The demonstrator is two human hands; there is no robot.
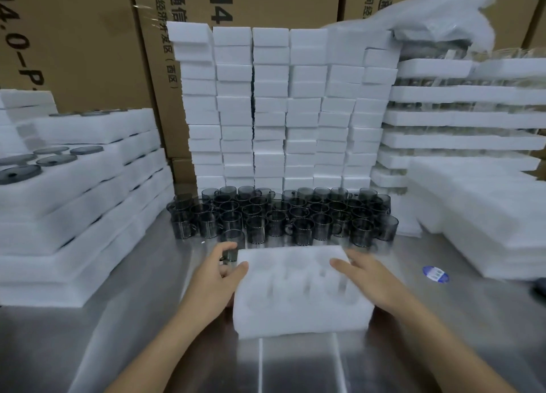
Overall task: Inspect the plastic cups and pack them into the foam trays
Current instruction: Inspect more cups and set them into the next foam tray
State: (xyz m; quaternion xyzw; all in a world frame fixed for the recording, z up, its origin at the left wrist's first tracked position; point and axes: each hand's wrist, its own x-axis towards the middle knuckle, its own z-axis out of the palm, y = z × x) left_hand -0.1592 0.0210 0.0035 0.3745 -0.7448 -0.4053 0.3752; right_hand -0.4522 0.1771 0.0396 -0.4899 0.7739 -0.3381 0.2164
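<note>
Both bare forearms come in from the bottom of the frame and converge toward centre. At centre-left, left hand (217, 277): fingers curled round a dark cup (235, 239), thumb stretched rightward. At centre-right, right hand (369, 277): palm down, fingers straight, pointing up-left, gripping nothing.
</note>
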